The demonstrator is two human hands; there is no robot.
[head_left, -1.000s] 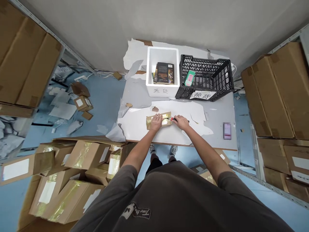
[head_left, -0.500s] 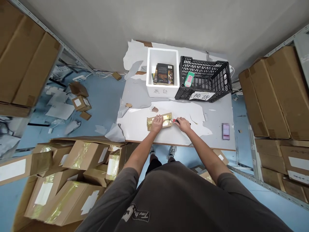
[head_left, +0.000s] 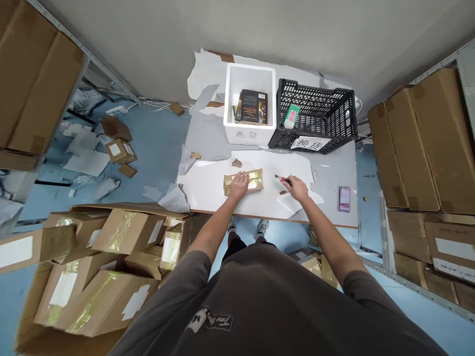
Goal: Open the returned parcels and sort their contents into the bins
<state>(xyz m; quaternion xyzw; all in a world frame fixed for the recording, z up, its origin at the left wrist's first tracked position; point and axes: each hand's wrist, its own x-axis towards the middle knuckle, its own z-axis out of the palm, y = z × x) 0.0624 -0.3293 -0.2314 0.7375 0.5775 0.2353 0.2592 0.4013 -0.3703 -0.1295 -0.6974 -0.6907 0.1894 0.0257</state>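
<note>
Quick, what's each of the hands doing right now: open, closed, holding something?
Left hand: laid over the small brown, yellow-taped cardboard box; whether it grips cannot be told.
Right hand: closed, holding a slim red-and-black tool.

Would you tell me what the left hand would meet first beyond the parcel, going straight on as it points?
The left hand would probably meet the white foam box, though depth is unclear.
</note>
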